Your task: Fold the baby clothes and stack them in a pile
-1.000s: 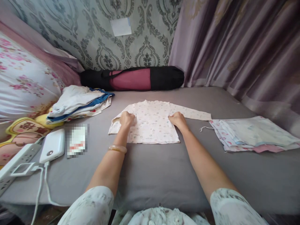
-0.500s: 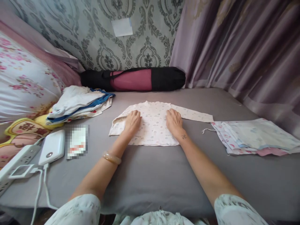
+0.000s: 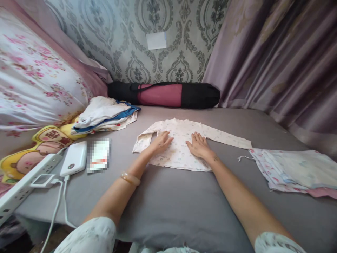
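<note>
"Shirt (image 3: 179, 142) first: in the head view, where does it lie?"

"Right under the two hands, flat on the grey sheet (image 3: 181, 207), collar away from the wearer. The left hand (image 3: 162, 142) is on one side of its front, the right hand (image 3: 198, 144) on the other, with a strip of print between them."

"And the grip?"

"Spread, both of them — palms down, fingers stretched out, pinching nothing that I can see. The right thumb stands apart, pointing towards the left hand."

"Sleeves?"

"The left sleeve (image 3: 143, 141) bends back beside the left hand. The right sleeve (image 3: 229, 138) runs straight out past the right hand, its cuff at the corner of a folded pile (image 3: 295, 168)."

"Anything further from the hands?"

"Beyond the left hand, to its left, a heap of clothes (image 3: 102, 114); nearer the left forearm, a white power bank (image 3: 75, 158) with a cable. Straight past both hands — a black and pink bag (image 3: 160, 95) along the wall."
</note>
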A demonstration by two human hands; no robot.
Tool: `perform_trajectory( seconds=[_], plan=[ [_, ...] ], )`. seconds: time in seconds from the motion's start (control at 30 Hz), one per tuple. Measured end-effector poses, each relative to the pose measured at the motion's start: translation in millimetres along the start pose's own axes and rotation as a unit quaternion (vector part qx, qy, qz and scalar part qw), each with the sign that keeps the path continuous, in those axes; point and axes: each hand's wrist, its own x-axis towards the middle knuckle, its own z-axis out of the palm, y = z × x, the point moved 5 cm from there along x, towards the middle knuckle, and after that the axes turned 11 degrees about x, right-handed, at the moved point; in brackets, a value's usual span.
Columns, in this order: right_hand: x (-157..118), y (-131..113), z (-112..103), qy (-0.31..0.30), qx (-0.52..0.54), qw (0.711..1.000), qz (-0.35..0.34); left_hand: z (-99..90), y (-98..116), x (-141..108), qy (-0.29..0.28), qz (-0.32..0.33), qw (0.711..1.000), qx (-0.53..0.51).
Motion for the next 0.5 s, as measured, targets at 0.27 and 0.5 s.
perform_trajectory(
  seconds=[0.27,0.5],
  plan=[
    [23.5,-52.1,-27.0,0.02,-0.006,0.997,-0.068,-45.8,-121.3,-54.3,0.066,-0.321,0.945,0.002],
    [87.0,-122.7,11.8,0.047,0.13,0.975,-0.173,-34.1,-131.9,-62.5,-0.017,-0.333,0.94,-0.073]
  ],
)
